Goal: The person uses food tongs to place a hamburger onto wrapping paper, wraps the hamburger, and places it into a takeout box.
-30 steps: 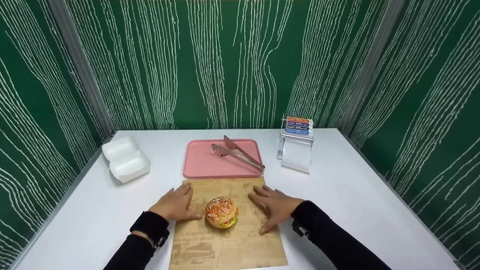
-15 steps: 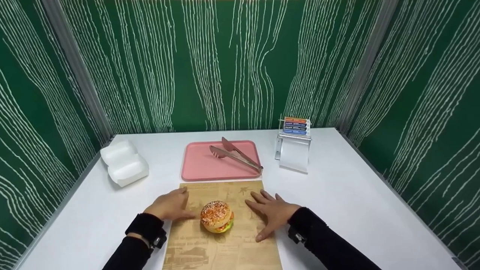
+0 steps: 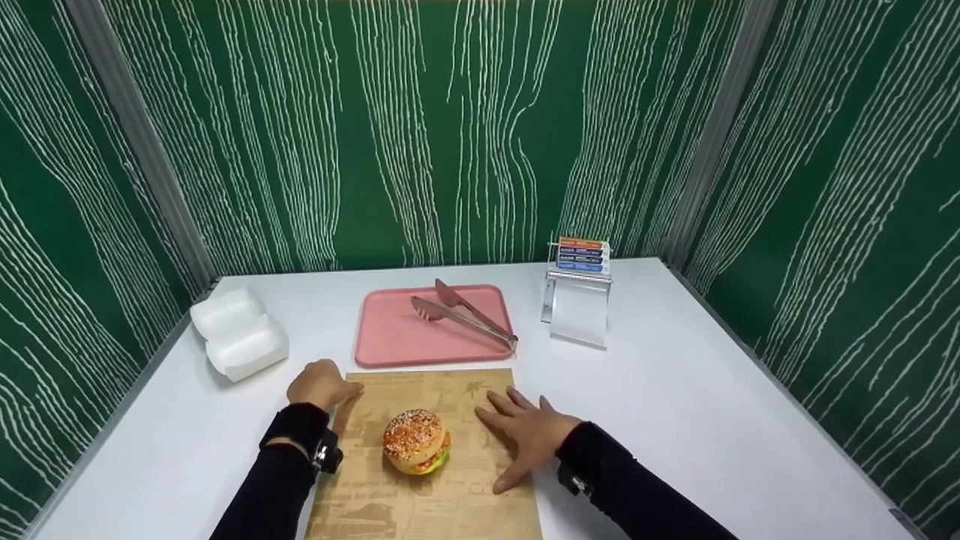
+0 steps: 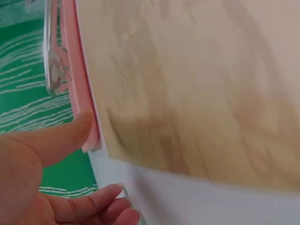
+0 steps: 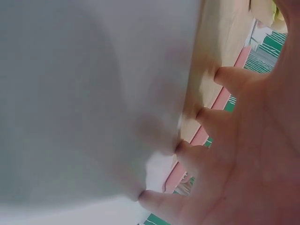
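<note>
A sesame-bun hamburger point(image 3: 414, 441) sits on a sheet of brown printed wrapping paper point(image 3: 457, 510). My left hand point(image 3: 321, 384) is at the paper's far left corner; its thumb reaches over the edge in the head view. In the left wrist view, the left thumb point(image 4: 70, 136) and loosely bent fingers point(image 4: 98, 201) stand apart, with nothing gripped between them. On the opposite side, my right hand point(image 3: 525, 435) is spread out, its fingertips resting at the paper's right edge. The right wrist view shows these fingertips point(image 5: 206, 115) pressing down, the lowest one on the white table.
Behind the paper lies a pink tray point(image 3: 390, 337) with metal tongs point(image 3: 472, 321) on it. An opened white takeaway box point(image 3: 244, 337) stands at the left. Toward the back right is a metal holder point(image 3: 579, 300) with labelled strips. Green patterned walls point(image 3: 420, 135) enclose the table point(image 3: 675, 390).
The left hand has drawn back from beside the hamburger to the paper's far left corner, its fingers moving off the sheet. The right hand stays on the paper. The head view has shifted slightly.
</note>
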Available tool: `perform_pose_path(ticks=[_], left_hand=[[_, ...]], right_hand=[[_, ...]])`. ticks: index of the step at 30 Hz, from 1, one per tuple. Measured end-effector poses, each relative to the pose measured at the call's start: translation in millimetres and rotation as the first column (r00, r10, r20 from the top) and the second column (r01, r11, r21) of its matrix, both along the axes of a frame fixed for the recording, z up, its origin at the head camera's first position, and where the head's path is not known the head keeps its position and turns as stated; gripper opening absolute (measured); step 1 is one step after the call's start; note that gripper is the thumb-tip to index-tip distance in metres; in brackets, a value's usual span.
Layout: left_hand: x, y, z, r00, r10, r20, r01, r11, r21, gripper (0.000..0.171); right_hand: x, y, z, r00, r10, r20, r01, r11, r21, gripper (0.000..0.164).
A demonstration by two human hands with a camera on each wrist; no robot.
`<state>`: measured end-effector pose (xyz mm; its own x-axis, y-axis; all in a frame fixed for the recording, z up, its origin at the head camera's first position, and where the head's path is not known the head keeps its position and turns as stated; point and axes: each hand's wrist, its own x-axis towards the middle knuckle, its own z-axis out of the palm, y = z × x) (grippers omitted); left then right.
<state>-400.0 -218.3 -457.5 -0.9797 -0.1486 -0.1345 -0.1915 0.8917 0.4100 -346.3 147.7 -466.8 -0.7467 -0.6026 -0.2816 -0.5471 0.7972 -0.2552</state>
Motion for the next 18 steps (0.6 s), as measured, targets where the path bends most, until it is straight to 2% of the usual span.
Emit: perform_pose_path(ticks=[6,10,14,18], left_hand=[[2.8,10.8,1.9,0.999,-0.020,-0.040,0.019,0.999,-0.026,0.034],[5.4,13.9,-1.3,0.998,-0.025,-0.049,0.025,1.000,0.012,0.034],[4.6,11.9,-4.9,0.999,-0.034,-0.040,0.039,0.989,0.142,0.036],[2.5,10.0,-3.9,0.993,-0.018,-0.119,0.053,0.954,0.294,0.037]], right_hand=[[0.7,-0.1,-0.1,1.000,-0.008,0.006,0.008,1.000,-0.010,0.119],[2.7,-0.1,-0.6,1.000,-0.005,0.015,0.006,1.000,-0.021,0.118],[5.1,-1.8,-1.6,1.000,0.001,0.010,-0.001,1.000,-0.023,0.119],[7.3,-2.5,-2.2,1.000,-0.003,-0.004,0.003,1.000,-0.025,0.119]])
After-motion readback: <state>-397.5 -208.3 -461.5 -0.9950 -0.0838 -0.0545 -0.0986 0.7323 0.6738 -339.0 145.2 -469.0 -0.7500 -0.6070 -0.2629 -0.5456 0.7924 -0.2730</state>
